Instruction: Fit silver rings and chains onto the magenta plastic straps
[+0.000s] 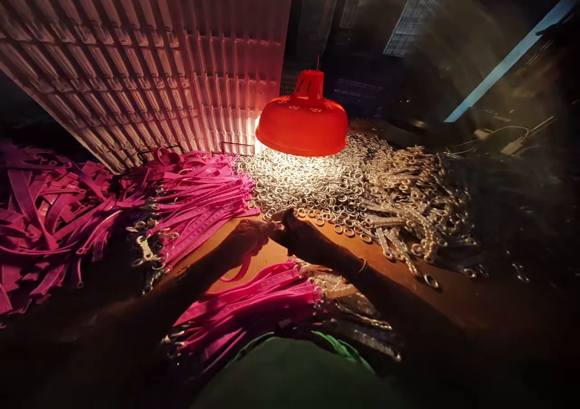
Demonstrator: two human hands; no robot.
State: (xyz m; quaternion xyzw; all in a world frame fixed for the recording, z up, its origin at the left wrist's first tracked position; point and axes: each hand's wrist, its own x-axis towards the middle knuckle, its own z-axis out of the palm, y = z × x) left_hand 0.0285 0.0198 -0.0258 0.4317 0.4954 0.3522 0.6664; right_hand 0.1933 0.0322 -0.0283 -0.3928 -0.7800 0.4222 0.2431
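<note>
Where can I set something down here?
Brown tabletop is bare between your right hand and the near flat pink straps, and between your right forearm and silvery metal chains. It's crowded under the red dome lamp with metal rings, leftward with piled pink straps.

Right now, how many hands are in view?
2: left hand, a pink strap hanging below it, and right hand close beside it, both below the red lamp in view. The dark background could hide others.

Pink strap, upper end hidden in the shadowed left hand
</note>
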